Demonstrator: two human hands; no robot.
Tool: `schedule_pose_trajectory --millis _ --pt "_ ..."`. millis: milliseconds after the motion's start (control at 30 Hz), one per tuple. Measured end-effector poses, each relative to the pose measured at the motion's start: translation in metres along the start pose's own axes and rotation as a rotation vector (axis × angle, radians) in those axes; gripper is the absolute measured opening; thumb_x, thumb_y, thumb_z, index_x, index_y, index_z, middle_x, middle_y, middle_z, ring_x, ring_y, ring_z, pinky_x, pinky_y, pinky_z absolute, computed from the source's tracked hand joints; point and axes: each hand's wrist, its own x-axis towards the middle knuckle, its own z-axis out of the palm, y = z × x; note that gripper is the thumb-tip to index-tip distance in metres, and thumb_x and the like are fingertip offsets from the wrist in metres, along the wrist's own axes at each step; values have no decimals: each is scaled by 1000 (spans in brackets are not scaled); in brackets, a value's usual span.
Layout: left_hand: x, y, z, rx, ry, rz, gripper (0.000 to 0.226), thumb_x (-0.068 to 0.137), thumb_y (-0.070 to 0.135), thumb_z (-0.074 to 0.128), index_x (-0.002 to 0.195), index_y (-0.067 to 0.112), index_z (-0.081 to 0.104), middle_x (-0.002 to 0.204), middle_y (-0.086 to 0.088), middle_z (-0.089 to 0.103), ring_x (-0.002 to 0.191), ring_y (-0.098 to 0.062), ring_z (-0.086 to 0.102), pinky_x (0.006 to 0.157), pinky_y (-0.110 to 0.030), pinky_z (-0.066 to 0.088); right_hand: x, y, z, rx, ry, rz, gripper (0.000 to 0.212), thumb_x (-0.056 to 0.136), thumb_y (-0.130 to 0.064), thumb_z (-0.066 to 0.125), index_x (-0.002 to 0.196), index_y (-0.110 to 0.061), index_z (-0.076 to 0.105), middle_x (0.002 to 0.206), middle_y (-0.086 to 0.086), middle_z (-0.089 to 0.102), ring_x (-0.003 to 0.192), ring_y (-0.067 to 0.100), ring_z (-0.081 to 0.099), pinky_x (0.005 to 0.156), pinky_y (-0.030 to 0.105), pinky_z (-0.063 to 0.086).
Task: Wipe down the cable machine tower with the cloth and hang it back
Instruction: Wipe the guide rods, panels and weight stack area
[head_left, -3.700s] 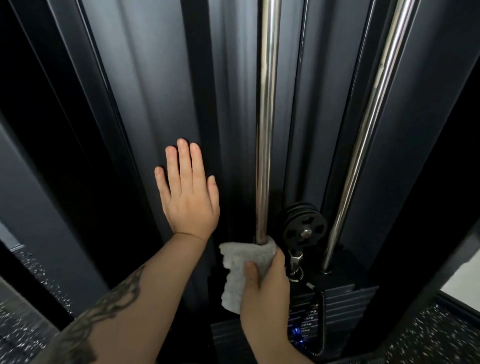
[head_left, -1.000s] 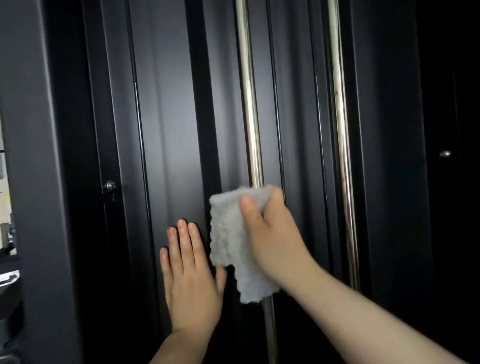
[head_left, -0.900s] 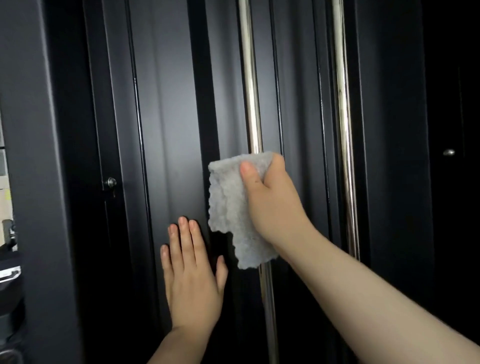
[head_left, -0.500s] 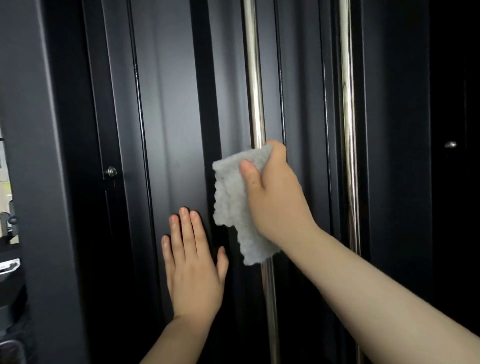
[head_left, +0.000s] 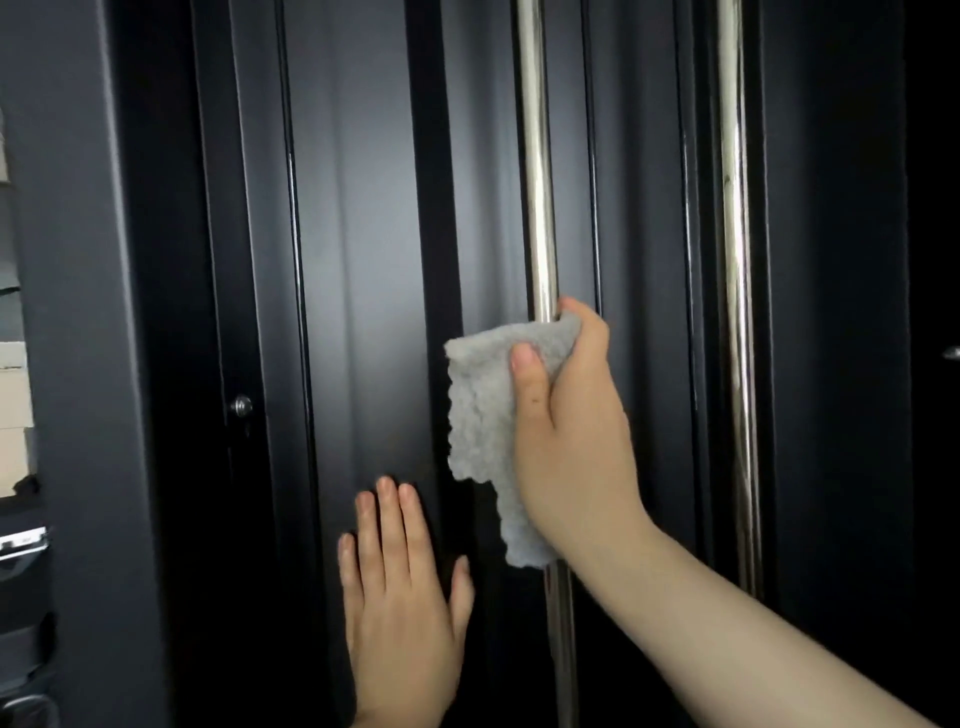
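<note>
Cloth, pale grey and nubbly, is wrapped round the nearer chrome rod of the dark tower, and the right hand grips it there, thumb pressed on the front and fingers curled behind the rod. A loose flap hangs below the hand. The left hand lies flat on the tower's panel, fingers straight and together, lower down and to the left. A second chrome rod stands further right.
</note>
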Motion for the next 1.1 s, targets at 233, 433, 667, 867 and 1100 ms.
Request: schedule_pose_trajectory --millis 233,433,667,867,1100 --pt "53 -3 -1 -31 89 84 53 106 29 13 156 10 13 164 -3 7 150 -14 6 119 -30 6 2 6 25 319 373 214 33 62 -39 66 93 -32 60 73 -38 64 94 -11 55 97 7 26" --pt "168 4 -37 -59 -58 125 67 97 33 39 155 10 14 162 -6 15 151 -16 3 120 -37 7 34 -18 13 229 144 205 36 83 -46 63 118 -45 51 105 -15 67 105 -13 54 91 3 33" --pt "258 10 -64 -120 -41 82 55 105 30 13 156 12 2 163 -4 5 151 -17 -2 122 -37 4 118 -78 -14 -3 -125 109 53 84 -55 35 133 -59 15 136 -26 43 112 -8 53 88 16 47" --pt "364 9 -84 -59 -74 60 66 96 31 32 155 8 12 162 -9 13 151 -20 4 120 -40 8 213 -145 -17 19 -43 114 53 84 -59 34 135 -52 20 128 -19 53 109 0 57 93 25 48" --pt "394 9 -97 -134 -173 8 81 85 37 40 155 9 11 164 -7 8 151 -19 3 118 -38 9 229 -147 -22 306 -130 550 63 101 -18 40 45 -7 66 40 1 57 29 0 51 33 7 38"
